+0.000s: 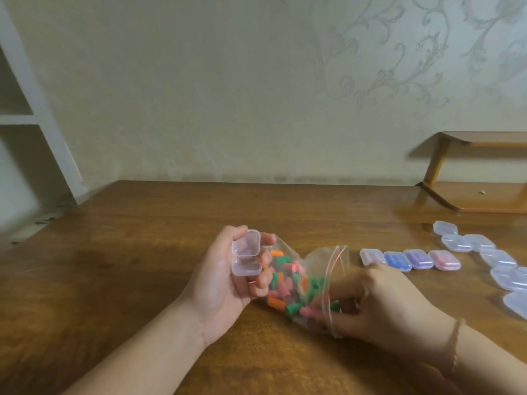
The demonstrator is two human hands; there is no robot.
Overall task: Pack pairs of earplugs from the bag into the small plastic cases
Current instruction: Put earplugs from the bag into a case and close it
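Earplugs (288,283), small foam cylinders in orange, green and pink, sit loose in a clear zip-top plastic bag (313,280) lying on the brown wooden table (128,238). All positions below are relative to the bag. Left hand (225,283) just left of it, palm up, fingers curled round a small clear hinged plastic case (246,252), lid open, looks empty inside. Right hand (379,303) at the bag's mouth on the right, fingertips pushed in among the plugs; can't tell if it's already pinching any, film and blur hide the tips. Further right: row of four closed clear cases with coloured contents (410,259), so at least four done by my read. Beyond those, a cluster of clear empty-looking cases (484,252). Step in hand: fishing out a pair. Risks: bag isn't pinned down, so pulling the hand out could drag it or spill plugs through the wide-open mouth. Colours are mixed, easy to grab a mismatched pair or three at once. Foam is springy, a plug could pop out of the case before the lid snaps. Case grip looks light, pressing plugs in may tip it.
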